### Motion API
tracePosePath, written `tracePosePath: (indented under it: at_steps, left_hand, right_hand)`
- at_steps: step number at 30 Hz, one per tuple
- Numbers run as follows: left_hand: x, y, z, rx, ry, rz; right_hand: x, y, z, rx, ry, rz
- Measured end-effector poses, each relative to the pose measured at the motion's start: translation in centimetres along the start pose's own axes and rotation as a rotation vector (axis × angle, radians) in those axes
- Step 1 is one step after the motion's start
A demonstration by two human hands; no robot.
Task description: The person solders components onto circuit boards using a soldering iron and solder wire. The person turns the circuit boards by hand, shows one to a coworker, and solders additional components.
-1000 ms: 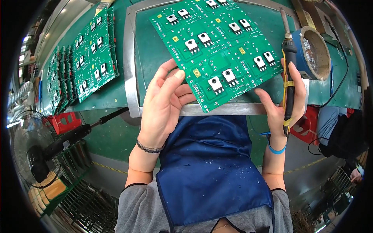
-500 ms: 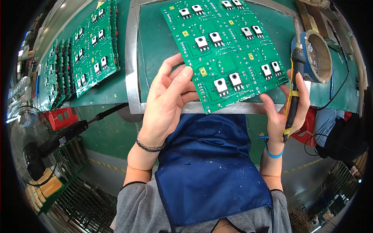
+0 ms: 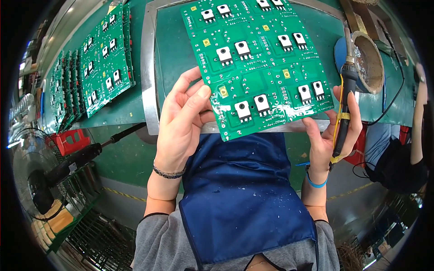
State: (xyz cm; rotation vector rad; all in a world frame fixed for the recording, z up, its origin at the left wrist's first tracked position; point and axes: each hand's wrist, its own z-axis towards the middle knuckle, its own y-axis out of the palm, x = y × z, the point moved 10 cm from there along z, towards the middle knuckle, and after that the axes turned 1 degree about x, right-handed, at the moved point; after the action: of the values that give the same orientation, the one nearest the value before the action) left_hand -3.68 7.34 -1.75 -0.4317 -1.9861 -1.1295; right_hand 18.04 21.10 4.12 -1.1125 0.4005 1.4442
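A green circuit board (image 3: 248, 82) is tilted up in front of me, carrying several black-and-white three-legged components and small yellow parts. My left hand (image 3: 181, 115) pinches its lower left edge, thumb on the face and fingers behind. At the board's lower right corner, the thumb and fingertips of my right hand (image 3: 320, 143) steady it. The same hand also holds a soldering iron (image 3: 348, 74), tip pointing up and away, between its fingers. Light glares off the board's lower edge.
Several more boards (image 3: 106, 63) stand in a row at the left of the green bench. A metal frame (image 3: 148, 81) lies beneath my board. Beyond the iron is a round container (image 3: 371, 79). A fan (image 3: 38, 180) stands lower left, and another person's arm (image 3: 419, 117) shows far right.
The board has shifted slightly left and toward me and tilted, with glare now on its lower part. Both hands keep their grip. Another person's arm has come in at the right edge.
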Motion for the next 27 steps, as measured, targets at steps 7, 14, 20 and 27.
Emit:
tracePosePath:
  at_steps: [7, 14, 20, 27]
  left_hand:
    - [0.6, -0.1, 0.0, -0.003, 0.009, 0.002]
    - [0.9, -0.6, 0.2, 0.051, 0.0, 0.024]
    - [0.7, -0.5, 0.7, 0.027, -0.037, 0.079]
    - [0.5, -0.5, 1.1, 0.049, -0.081, 0.076]
  right_hand:
    - [0.0, -0.3, -0.2, -0.009, -0.047, 0.01]
    - [-0.4, -0.3, -0.5, -0.005, -0.083, 0.025]
    - [-0.5, -0.2, -0.3, -0.03, -0.091, -0.058]
    - [-0.8, -0.2, 0.1, -0.053, -0.111, -0.118]
